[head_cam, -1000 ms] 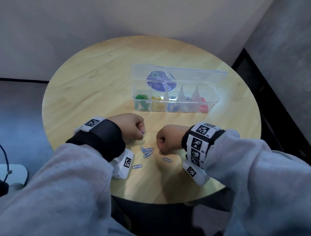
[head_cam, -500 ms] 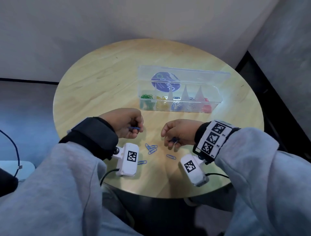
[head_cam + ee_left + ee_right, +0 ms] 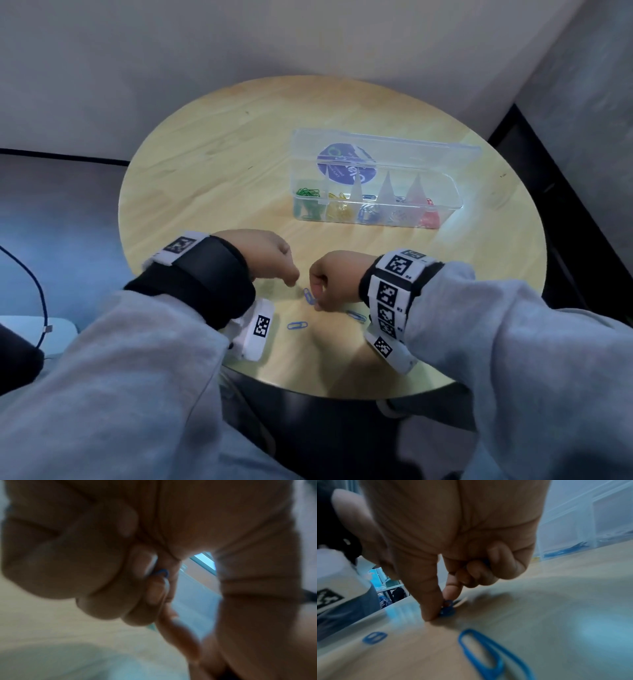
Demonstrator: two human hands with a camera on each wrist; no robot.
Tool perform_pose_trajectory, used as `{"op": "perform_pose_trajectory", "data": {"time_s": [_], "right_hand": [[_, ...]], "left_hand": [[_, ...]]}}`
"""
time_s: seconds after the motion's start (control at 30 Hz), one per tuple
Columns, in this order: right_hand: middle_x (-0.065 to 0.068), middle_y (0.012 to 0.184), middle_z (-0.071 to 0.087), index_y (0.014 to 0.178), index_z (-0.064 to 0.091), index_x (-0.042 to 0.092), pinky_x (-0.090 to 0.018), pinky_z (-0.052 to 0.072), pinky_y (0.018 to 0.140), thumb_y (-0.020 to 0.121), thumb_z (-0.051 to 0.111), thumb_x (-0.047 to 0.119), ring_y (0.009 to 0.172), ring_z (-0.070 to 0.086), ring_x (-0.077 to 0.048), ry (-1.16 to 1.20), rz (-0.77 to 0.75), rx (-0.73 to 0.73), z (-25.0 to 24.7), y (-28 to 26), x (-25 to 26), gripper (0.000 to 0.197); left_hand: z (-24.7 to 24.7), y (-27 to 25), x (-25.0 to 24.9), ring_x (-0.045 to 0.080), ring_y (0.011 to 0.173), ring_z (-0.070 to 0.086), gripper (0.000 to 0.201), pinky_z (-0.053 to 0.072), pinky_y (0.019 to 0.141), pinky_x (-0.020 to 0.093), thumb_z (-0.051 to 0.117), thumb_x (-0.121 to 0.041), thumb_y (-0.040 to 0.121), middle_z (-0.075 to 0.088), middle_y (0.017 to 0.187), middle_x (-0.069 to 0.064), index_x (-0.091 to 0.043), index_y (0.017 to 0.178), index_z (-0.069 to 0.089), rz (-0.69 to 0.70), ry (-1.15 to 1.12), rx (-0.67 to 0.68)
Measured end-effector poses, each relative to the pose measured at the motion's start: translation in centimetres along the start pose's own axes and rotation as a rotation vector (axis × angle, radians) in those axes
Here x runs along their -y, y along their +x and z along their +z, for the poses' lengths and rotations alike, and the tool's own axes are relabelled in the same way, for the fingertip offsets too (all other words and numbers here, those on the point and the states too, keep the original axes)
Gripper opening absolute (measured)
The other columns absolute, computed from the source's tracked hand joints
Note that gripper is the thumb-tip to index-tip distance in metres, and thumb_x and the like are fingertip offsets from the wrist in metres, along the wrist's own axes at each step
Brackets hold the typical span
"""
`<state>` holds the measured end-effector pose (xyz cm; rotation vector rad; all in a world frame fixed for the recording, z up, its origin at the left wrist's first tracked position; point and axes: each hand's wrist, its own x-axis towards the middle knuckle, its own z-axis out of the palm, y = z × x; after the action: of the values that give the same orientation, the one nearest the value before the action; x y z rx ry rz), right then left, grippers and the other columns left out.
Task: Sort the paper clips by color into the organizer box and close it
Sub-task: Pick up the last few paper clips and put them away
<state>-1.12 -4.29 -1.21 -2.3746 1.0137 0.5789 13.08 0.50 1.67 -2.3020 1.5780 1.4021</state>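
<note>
The clear organizer box [image 3: 445, 209] stands open at the back right of the table, with green, yellow, blue, pale and red clips in separate compartments. My left hand [image 3: 289, 277] is curled knuckles-up near the front edge; in the left wrist view its fingers [image 3: 154, 592] hold a blue paper clip [image 3: 163, 572]. My right hand [image 3: 317, 301] faces it, thumb and forefinger pinching a blue clip [image 3: 308, 296] that lies on the wood. In the right wrist view that pinched clip [image 3: 447, 610] shows at the thumb tip, and more blue sits under the curled fingers [image 3: 503, 559].
Two loose blue clips lie on the round wooden table [image 3: 212, 178]: one [image 3: 297, 325] in front of my hands, the other [image 3: 356, 316] beside my right wrist. The box lid [image 3: 387, 150] stands upright behind the compartments. A wall corner is behind the table.
Both hands have turned knuckles-up and dropped back to the clips between them. My right thumb and forefinger now pinch one clip of the small cluster.
</note>
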Motion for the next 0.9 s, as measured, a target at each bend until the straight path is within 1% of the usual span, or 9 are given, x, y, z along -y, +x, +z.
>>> {"op": "perform_pose_trajectory", "data": {"time_s": [0.13, 0.27, 0.4, 0.5, 0.53, 0.6, 0.73, 0.8, 0.9], "right_hand": [[0.008, 0.063, 0.053, 0.074, 0.060, 0.020, -0.019, 0.037, 0.050, 0.080, 0.068, 0.026, 0.057, 0.047, -0.009, 0.012, 0.031, -0.011, -0.3, 0.0, -0.7, 0.012], [0.006, 0.063, 0.053, 0.074, 0.061, 0.018, -0.020, 0.038, 0.051, 0.080, 0.064, 0.020, 0.054, 0.045, -0.010, -0.002, 0.070, 0.003, -0.2, -0.6, -1.8, 0.007], [0.007, 0.061, 0.055, 0.067, 0.060, 0.021, -0.022, 0.044, 0.058, 0.078, 0.065, 0.023, 0.055, 0.049, -0.010, 0.079, 0.124, -0.004, -0.4, -1.5, -3.1, 0.012], [0.006, 0.057, 0.057, 0.066, 0.060, 0.019, -0.022, 0.043, 0.060, 0.078, 0.065, 0.022, 0.054, 0.048, -0.011, 0.300, 0.141, 0.035, -1.1, -2.0, -4.4, 0.013], [0.007, 0.056, 0.059, 0.066, 0.061, 0.017, -0.022, 0.044, 0.059, 0.079, 0.065, 0.019, 0.054, 0.048, -0.012, 0.387, 0.138, 0.053, -1.3, -2.1, -4.9, 0.013], [0.005, 0.055, 0.061, 0.065, 0.058, 0.014, -0.022, 0.044, 0.056, 0.081, 0.064, 0.011, 0.055, 0.050, -0.016, 0.551, 0.146, 0.074, -1.4, -2.2, -5.8, 0.017], [-0.014, 0.065, 0.058, 0.065, 0.047, 0.009, -0.022, 0.040, 0.047, 0.085, 0.056, -0.007, 0.060, 0.048, -0.022, 0.894, 0.141, 0.109, -1.0, -2.4, -7.1, 0.028], [-0.013, 0.060, 0.058, 0.069, 0.048, 0.008, -0.021, 0.039, 0.043, 0.086, 0.052, -0.012, 0.058, 0.050, -0.021, 1.031, 0.130, 0.099, -0.8, -2.5, -7.6, 0.026], [-0.012, 0.060, 0.054, 0.079, 0.055, 0.006, -0.020, 0.042, 0.043, 0.087, 0.047, -0.014, 0.053, 0.050, -0.020, 1.176, 0.108, 0.108, -0.7, -2.6, -7.9, 0.023]], "left_hand": [[2.5, -0.2, -1.3, 0.015, 0.073, 0.054, 0.020, 0.043, 0.071, 0.025, 0.071, -0.037, 0.073, 0.061, 0.076, -0.006, -0.021, 0.082, 0.065, -0.026, 0.415, 0.013], [4.5, 0.1, -2.1, 0.015, 0.059, 0.042, 0.029, 0.031, 0.049, 0.021, 0.067, -0.034, 0.079, 0.047, 0.061, -0.006, -0.020, 0.062, 0.049, 0.002, 0.595, 0.031], [4.7, 0.5, -2.2, 0.018, 0.069, 0.045, 0.032, 0.032, 0.050, 0.022, 0.067, -0.030, 0.080, 0.046, 0.060, -0.006, -0.020, 0.058, 0.046, 0.041, 0.631, 0.018], [4.9, 0.5, -2.0, 0.019, 0.070, 0.046, 0.030, 0.031, 0.048, 0.022, 0.065, -0.028, 0.081, 0.056, 0.075, -0.005, -0.018, 0.058, 0.048, 0.066, 0.621, 0.013], [4.9, 0.5, -2.0, 0.018, 0.071, 0.047, 0.025, 0.031, 0.048, 0.021, 0.065, -0.028, 0.082, 0.058, 0.080, -0.005, -0.018, 0.062, 0.053, 0.071, 0.602, -0.004], [4.5, 0.2, -1.8, 0.016, 0.068, 0.051, 0.012, 0.034, 0.052, 0.019, 0.064, -0.028, 0.079, 0.060, 0.074, -0.007, -0.020, 0.071, 0.061, 0.076, 0.520, -0.043], [2.6, 0.6, -0.7, 0.013, 0.055, 0.048, 0.014, 0.041, 0.059, 0.021, 0.065, -0.022, 0.073, 0.056, 0.058, -0.005, -0.019, 0.060, 0.061, 0.092, 0.173, 0.037], [1.8, 0.6, -0.4, 0.015, 0.053, 0.045, 0.021, 0.040, 0.053, 0.019, 0.065, -0.011, 0.075, 0.054, 0.062, 0.004, -0.018, 0.058, 0.056, 0.112, -0.097, 0.084], [1.0, 0.5, -0.3, 0.016, 0.049, 0.047, 0.030, 0.037, 0.038, 0.013, 0.051, 0.004, 0.077, 0.054, 0.063, 0.011, -0.013, 0.053, 0.044, 0.142, -0.451, 0.052]]}}
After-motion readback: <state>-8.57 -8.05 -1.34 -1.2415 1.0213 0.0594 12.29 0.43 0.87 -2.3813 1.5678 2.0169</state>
